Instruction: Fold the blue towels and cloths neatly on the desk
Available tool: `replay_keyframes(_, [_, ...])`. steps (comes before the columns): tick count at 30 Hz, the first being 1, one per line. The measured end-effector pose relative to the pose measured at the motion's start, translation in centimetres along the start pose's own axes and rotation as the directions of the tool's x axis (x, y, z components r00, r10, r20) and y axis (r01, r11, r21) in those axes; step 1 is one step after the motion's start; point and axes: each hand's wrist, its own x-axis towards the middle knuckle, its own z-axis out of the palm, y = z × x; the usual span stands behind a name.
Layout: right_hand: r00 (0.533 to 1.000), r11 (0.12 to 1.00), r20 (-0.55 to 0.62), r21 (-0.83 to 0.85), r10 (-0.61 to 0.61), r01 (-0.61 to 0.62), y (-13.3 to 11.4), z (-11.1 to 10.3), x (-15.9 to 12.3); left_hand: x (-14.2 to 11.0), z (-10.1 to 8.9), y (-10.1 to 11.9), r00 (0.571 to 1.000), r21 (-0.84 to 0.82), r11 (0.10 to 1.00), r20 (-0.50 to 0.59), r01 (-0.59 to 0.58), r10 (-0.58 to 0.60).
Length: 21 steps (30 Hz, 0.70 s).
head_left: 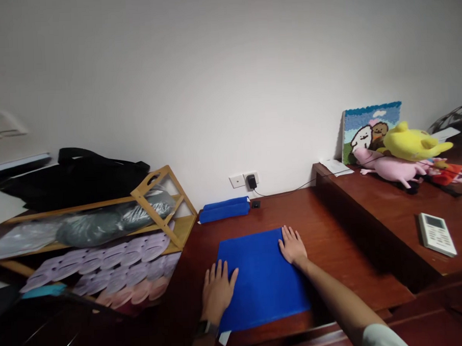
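A blue cloth (264,281) lies spread flat on the reddish-brown wooden desk (325,225), a white tag sticking out at its near left corner. My left hand (218,291) rests palm down across the cloth's left edge, fingers apart. On the upper right edge lies my right hand (293,245), also flat with its fingers stretched out. Neither hand grips anything. Behind the cloth, close to the wall, sits a folded blue cloth (224,210).
Left of the desk stands a wooden rack (171,196) with a black bag (78,177) and rows of lilac slippers (116,257). A plugged-in charger (251,181) trails a cable rightward. On the raised right surface are plush toys (397,168), a picture (370,128) and a white remote (437,234).
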Motion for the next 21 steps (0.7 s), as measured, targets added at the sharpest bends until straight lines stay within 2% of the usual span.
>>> replay_keyframes(3, [1.000, 1.000, -0.001, -0.005, 0.003, -0.003, 0.1, -0.1, -0.1, 2.3, -1.6, 4.7, 0.993, -0.131, 0.988, -0.096, -0.087, 0.075])
replay_keyframes(7, [1.000, 0.999, 0.010, -0.038, 0.004, -0.004, 0.2, -0.1, -0.2, 5.1, -1.5, 13.4, 0.919, -0.268, 0.879, -0.111, -0.394, 0.379])
replay_keyframes(9, [0.999, 0.997, 0.037, -0.079, -0.019, 0.021, 0.4, -0.2, -0.3, 6.0, -0.7, 16.6, 0.904, -0.293, 0.857, -0.082, -0.425, 0.420])
replay_keyframes(11, [0.998, 0.993, 0.052, -0.108, -0.037, 0.042, 0.5, -0.1, -0.3, 6.6, 0.3, 18.1, 0.916, -0.303, 0.867, -0.057, -0.395, 0.397])
replay_keyframes(13, [0.999, 0.993, 0.040, -0.111, -0.024, 0.028, 0.5, 0.0, -0.2, 6.9, 1.3, 17.6, 0.928, -0.304, 0.880, -0.041, -0.365, 0.371])
replay_keyframes(15, [1.000, 0.995, 0.015, -0.102, 0.000, 0.001, 0.4, 0.2, -0.2, 7.2, 2.1, 15.2, 0.941, -0.296, 0.896, -0.030, -0.332, 0.338])
replay_keyframes(17, [1.000, 0.995, 0.002, -0.096, 0.008, -0.008, 0.3, 0.4, -0.2, 7.6, 2.7, 11.5, 0.960, -0.278, 0.921, -0.016, -0.274, 0.280])
replay_keyframes(21, [1.000, 0.995, -0.002, -0.102, 0.011, -0.012, 0.2, 0.6, -0.3, 8.4, 3.2, 2.5, 0.994, -0.223, 0.969, 0.016, -0.105, 0.111])
